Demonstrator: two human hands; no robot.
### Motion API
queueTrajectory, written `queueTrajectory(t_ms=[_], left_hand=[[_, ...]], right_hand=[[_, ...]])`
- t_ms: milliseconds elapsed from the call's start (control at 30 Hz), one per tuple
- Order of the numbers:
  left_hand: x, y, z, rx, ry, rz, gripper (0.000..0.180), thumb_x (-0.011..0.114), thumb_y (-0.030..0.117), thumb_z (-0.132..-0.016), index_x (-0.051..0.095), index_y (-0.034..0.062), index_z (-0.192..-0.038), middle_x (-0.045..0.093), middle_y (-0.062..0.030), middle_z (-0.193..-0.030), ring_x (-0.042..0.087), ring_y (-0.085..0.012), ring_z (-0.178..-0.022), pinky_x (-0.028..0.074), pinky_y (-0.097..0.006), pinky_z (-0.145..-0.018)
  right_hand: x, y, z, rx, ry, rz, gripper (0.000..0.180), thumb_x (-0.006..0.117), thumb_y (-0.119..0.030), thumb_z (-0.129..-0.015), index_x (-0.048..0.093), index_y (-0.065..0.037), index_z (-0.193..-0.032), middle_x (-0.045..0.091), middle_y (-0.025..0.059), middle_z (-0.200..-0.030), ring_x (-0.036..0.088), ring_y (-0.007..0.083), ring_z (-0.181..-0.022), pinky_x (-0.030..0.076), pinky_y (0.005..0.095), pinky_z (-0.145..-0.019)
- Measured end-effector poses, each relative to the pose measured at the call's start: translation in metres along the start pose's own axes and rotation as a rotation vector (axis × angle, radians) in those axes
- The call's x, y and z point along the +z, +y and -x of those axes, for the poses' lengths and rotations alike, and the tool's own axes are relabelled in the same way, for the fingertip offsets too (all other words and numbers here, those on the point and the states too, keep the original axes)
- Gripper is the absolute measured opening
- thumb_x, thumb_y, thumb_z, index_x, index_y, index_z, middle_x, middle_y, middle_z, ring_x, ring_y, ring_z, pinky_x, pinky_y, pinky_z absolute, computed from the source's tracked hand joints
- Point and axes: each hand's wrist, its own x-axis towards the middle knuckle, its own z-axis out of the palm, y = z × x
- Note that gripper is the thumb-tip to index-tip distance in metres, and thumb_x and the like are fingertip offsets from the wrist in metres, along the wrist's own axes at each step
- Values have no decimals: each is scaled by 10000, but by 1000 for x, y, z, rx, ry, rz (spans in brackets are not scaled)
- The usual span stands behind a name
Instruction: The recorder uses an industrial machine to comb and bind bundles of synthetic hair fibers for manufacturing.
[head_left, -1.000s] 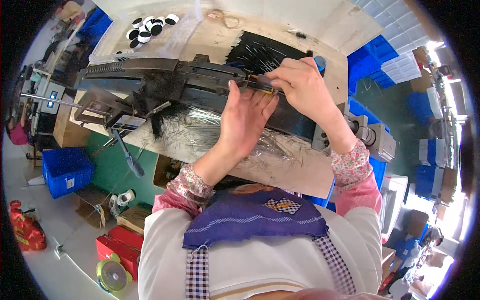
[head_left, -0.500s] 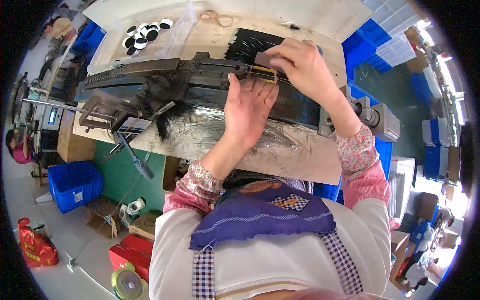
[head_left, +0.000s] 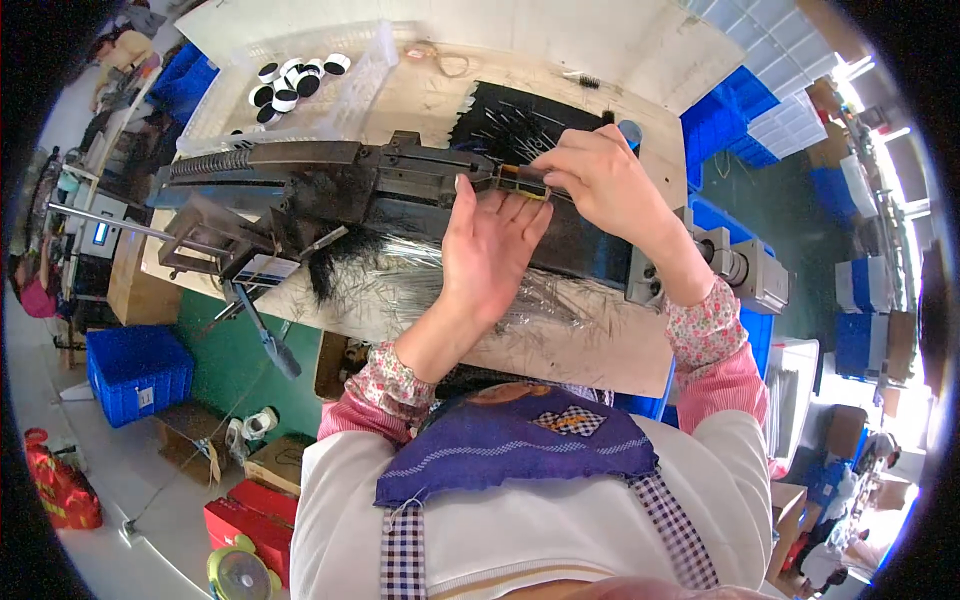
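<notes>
A long dark metal machine (head_left: 410,170) with a spring at its left end spans the bench in front of me. My left hand (head_left: 488,245) is open, palm up, with its stretched fingers under the yellow-edged slot (head_left: 522,184) at the machine's right part. Over that slot my right hand (head_left: 605,185) is closed in a pinch, thumb and forefinger at its right end. What sits between those fingertips is too small to make out. Behind the hands, thin wire brushes with black bristles (head_left: 510,125) lie on a dark mat.
A clear plastic tray (head_left: 365,95) holds several white and black round pieces. Loose black bristles (head_left: 325,265) and thin wires (head_left: 410,255) lie along the bench's near side. A metal bracket (head_left: 225,235) juts out at left. Cylindrical metal fittings (head_left: 735,262) stand at right.
My right hand has come down and slightly nearer, onto the slot. The flat greyish piece seen in its fingers before no longer shows there. My left hand stays under the slot.
</notes>
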Motion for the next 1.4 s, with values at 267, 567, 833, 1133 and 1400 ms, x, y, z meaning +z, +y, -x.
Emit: queueTrajectory(t_ms=[267,567,833,1133,1400], left_hand=[[12,-1,0,29,87,6,618,363,523,-963,451,-65,-1132,481,-207,-1250,425,-304,-1249,263,-424,-1133],[9,-1,1,39,66,-24,657,367,519,-963,390,-79,-1233,469,-210,-1252,396,-327,-1269,258,-423,-1133],[-6,3,0,36,-18,26,609,373,491,-968,410,-101,-1106,475,-239,-1167,397,-358,-1243,268,-462,-1111],[8,11,3,4,143,-72,457,421,449,-971,467,-5,-950,522,-135,-1035,481,-271,-1075,351,-421,-1039],[-4,-23,5,60,231,-240,301,499,300,-958,525,28,-1085,546,-107,-1138,489,-255,-1124,362,-399,-1033]], right_hand=[[9,4,-5,-17,78,-47,133,649,-132,-765,687,-106,-890,605,34,-798,603,210,-813,406,349,-805],[-1,-16,-5,-38,84,-89,127,617,-146,-793,675,-98,-895,608,43,-821,604,220,-831,420,339,-786],[-11,-32,3,238,108,-41,186,550,-152,-838,569,-36,-982,652,187,-750,647,381,-728,526,443,-620],[18,-34,2,84,-42,270,112,550,-66,-785,537,1,-874,625,180,-701,642,376,-702,513,440,-578],[15,-48,90,288,-105,-117,207,537,-112,-864,468,-28,-1040,622,188,-843,616,380,-772,484,459,-635]])
